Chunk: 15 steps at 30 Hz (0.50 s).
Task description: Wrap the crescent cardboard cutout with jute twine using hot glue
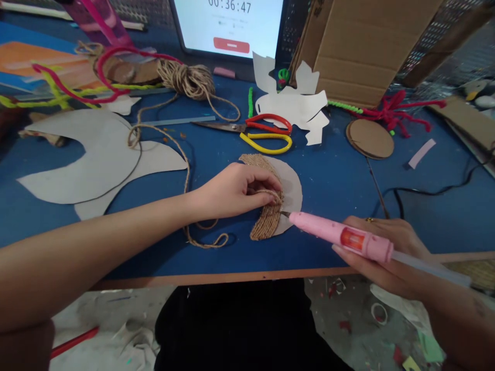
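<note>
A crescent-shaped card piece (pixel 293 180) lies on the blue table, its left part covered by rows of brown twine (pixel 266 222). Over those rows rests my left hand (pixel 235 191), its fingers pinching the working strand of twine. From there the loose strand trails left and back to a twine bundle (pixel 187 80). My right hand (pixel 386 247) grips a pink hot glue gun (pixel 328 229) with a clear glue stick in its rear end. The gun's metal nozzle meets the card at the edge of the twine rows, just below my left fingertips.
Scissors (pixel 266 135) with red and yellow handles lie beyond the card. Large grey card crescents (pixel 96 154) are on the left, white cut-outs (pixel 290 108) and cardboard discs (pixel 370 138) farther back. A tablet (pixel 232 23) and a cardboard box (pixel 371 46) stand behind. A black cable (pixel 436 191) runs right.
</note>
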Each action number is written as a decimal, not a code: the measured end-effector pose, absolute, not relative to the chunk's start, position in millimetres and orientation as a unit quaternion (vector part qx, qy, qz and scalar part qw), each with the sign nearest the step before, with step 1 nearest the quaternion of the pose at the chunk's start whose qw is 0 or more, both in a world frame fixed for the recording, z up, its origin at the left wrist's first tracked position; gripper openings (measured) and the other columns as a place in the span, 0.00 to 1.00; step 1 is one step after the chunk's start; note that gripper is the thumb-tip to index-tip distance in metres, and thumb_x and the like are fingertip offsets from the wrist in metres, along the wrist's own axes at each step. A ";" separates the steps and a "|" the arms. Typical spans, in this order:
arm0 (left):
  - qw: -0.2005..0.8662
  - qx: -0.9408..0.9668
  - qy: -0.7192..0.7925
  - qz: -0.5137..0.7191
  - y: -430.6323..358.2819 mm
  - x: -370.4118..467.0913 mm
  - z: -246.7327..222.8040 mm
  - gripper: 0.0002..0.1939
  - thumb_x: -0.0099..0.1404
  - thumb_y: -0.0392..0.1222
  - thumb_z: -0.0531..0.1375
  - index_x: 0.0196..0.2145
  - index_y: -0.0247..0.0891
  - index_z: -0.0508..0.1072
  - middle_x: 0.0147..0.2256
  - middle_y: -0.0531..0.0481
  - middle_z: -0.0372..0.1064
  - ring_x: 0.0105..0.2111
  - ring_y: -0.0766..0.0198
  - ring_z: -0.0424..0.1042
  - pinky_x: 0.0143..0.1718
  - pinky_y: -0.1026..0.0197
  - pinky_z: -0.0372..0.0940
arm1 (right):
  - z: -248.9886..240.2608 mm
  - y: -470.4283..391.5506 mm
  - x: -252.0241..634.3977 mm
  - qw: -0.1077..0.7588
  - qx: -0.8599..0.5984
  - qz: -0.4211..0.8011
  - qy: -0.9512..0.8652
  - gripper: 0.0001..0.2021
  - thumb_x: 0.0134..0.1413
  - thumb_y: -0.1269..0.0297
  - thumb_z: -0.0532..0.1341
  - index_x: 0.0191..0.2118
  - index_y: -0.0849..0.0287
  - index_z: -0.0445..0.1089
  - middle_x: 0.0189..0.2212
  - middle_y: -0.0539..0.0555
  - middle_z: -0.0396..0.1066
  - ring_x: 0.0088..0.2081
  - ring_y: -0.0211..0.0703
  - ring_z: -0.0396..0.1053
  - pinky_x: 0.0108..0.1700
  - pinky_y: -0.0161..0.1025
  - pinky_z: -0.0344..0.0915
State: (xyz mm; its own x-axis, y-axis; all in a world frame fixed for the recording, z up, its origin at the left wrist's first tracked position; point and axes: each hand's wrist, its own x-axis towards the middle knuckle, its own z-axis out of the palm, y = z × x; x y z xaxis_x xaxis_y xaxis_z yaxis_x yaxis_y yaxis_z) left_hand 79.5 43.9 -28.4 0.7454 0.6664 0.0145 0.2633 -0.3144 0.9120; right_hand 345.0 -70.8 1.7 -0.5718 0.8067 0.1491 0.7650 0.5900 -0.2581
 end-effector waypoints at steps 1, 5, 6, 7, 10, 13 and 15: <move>0.509 0.783 0.297 0.198 44.0 79.4 -28.4 0.08 0.62 0.34 0.59 0.39 0.35 0.75 0.35 0.52 0.77 0.36 0.66 0.77 0.37 0.68 0.71 | 1.3 -71.5 345.2 0.124 -0.446 0.079 -0.883 0.08 0.57 0.67 0.56 0.29 0.55 0.56 0.18 0.43 0.54 0.17 0.31 0.53 0.20 0.34 0.49; 0.506 0.783 0.304 0.197 44.2 79.5 -28.2 0.08 0.61 0.34 0.59 0.39 0.35 0.76 0.36 0.52 0.77 0.36 0.66 0.77 0.36 0.68 0.71 | 0.0 -71.4 346.9 0.114 -0.465 0.071 -0.875 0.08 0.58 0.65 0.56 0.29 0.56 0.56 0.17 0.43 0.55 0.17 0.32 0.55 0.20 0.34 0.50; 0.506 0.783 0.304 0.198 44.2 79.5 -28.3 0.08 0.61 0.34 0.59 0.39 0.35 0.76 0.35 0.52 0.77 0.36 0.66 0.77 0.36 0.68 0.71 | -0.1 -70.6 347.0 0.117 -0.468 0.070 -0.873 0.08 0.58 0.65 0.56 0.29 0.56 0.56 0.17 0.43 0.55 0.17 0.32 0.55 0.20 0.34 0.50; 0.508 0.782 0.302 0.199 44.2 79.6 -28.3 0.08 0.61 0.34 0.59 0.39 0.35 0.75 0.35 0.52 0.77 0.35 0.66 0.77 0.37 0.68 0.71 | 0.0 -69.6 346.9 0.119 -0.469 0.069 -0.872 0.09 0.58 0.65 0.56 0.29 0.55 0.56 0.17 0.43 0.55 0.17 0.32 0.54 0.20 0.34 0.50; 0.510 0.782 0.299 0.200 44.0 79.8 -28.7 0.08 0.61 0.34 0.59 0.39 0.35 0.75 0.36 0.52 0.77 0.36 0.66 0.77 0.37 0.68 0.71 | 1.1 -67.4 345.9 0.128 -0.466 0.070 -0.873 0.10 0.58 0.66 0.56 0.28 0.55 0.54 0.17 0.43 0.53 0.16 0.32 0.53 0.19 0.34 0.50; 0.505 0.784 0.300 0.199 43.9 79.9 -28.7 0.08 0.61 0.33 0.59 0.39 0.35 0.75 0.35 0.51 0.77 0.36 0.66 0.77 0.37 0.68 0.71 | 1.9 -68.7 345.1 0.132 -0.455 0.072 -0.878 0.08 0.57 0.67 0.57 0.29 0.56 0.56 0.17 0.43 0.54 0.16 0.32 0.53 0.19 0.34 0.50; 0.510 0.782 0.300 0.196 43.9 80.2 -28.2 0.08 0.61 0.33 0.59 0.39 0.34 0.75 0.35 0.51 0.77 0.36 0.66 0.77 0.37 0.68 0.71 | 1.8 -71.7 344.7 0.139 -0.445 0.077 -0.882 0.07 0.55 0.68 0.58 0.30 0.56 0.57 0.18 0.43 0.55 0.16 0.32 0.53 0.20 0.34 0.50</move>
State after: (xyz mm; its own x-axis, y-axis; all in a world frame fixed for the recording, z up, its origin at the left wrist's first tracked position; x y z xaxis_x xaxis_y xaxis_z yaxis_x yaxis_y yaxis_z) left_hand 80.2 43.9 -28.2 0.7429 0.6694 0.0003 0.2700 -0.3001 0.9149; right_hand 344.7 -71.7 1.8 -0.5660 0.8055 0.1758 0.7629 0.5925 -0.2588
